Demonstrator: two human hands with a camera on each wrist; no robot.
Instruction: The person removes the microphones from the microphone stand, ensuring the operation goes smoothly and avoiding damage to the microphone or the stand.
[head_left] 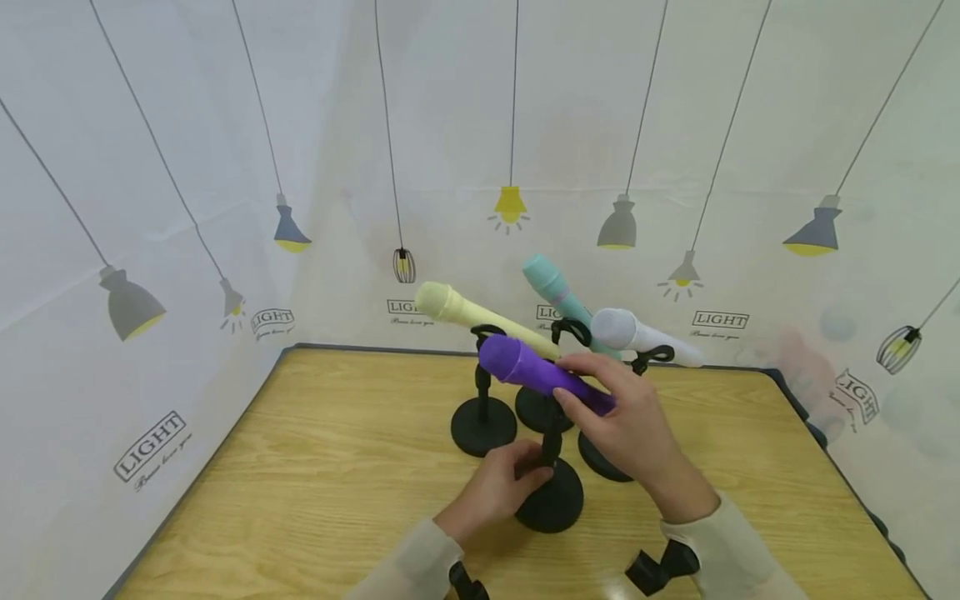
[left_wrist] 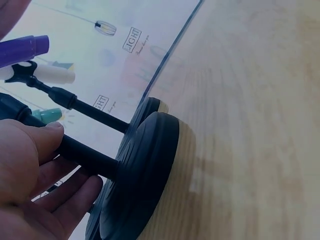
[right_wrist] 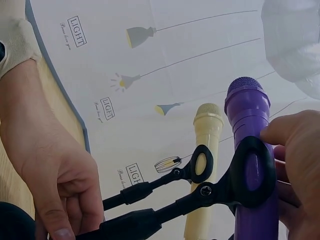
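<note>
A purple microphone rests tilted in the looped clip of the nearest black stand. My right hand holds its handle, thumb on one side and fingers on the other. Lower down, my left hand grips the stand's pole just above the round base. The left wrist view shows thumb and fingers around that pole, with the heavy disc base standing on the table. In the right wrist view, the microphone's mesh head points up and its handle passes through the clip.
Close behind stand more black stands bearing a pale yellow microphone, a teal microphone and a white microphone. Their bases sit near one another on the wooden table. White walls printed with lamps enclose the back and sides.
</note>
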